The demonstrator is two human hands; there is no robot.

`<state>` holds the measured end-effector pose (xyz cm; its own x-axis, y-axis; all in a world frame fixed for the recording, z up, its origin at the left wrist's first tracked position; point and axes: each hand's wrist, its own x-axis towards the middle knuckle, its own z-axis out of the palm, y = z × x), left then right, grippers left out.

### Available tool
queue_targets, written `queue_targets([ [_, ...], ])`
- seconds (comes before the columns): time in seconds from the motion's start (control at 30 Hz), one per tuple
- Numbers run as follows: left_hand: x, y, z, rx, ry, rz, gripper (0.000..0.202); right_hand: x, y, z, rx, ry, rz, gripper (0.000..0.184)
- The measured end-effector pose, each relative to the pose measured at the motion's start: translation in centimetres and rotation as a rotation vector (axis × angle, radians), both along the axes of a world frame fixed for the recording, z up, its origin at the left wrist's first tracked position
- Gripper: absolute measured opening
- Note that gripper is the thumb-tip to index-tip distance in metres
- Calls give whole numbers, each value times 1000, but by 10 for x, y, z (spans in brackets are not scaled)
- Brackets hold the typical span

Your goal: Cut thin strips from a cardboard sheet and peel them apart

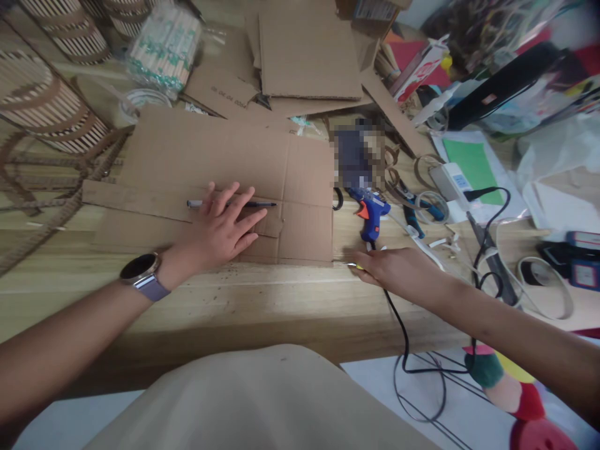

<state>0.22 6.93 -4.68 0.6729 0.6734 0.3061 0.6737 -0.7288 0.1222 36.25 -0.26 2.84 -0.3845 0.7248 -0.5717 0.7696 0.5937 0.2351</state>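
Flat brown cardboard [307, 181] lies under the left hand [220, 228], 5 fingers spread over 1 slim black-and-grey pen [260, 204]; the right hand [398, 272] closes its fingers around 1 yellow metal-tipped tool [359, 267].

cardboard sheet [309, 175]: matt paper | blade [351, 265]: metal | tabletop [262, 306]: smooth wood | glue gun [374, 215]: smooth plastic
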Motion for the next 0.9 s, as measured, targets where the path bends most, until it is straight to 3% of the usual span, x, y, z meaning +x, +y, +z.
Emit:
queue_targets([
  [0.4,0,0,1,-32,-3,12,45,15,0,-5,-1,120,17,25],
  [0.6,1,-1,1,-30,-5,6,45,27,-7,-5,7,-2,-65,40],
  [0.77,2,-2,2,-15,-18,5,49,27,-7,9,28,56,-121,39],
  [0.9,4,-4,4,2,-13,2,44,5,2,27,73,22,-177,45],
])
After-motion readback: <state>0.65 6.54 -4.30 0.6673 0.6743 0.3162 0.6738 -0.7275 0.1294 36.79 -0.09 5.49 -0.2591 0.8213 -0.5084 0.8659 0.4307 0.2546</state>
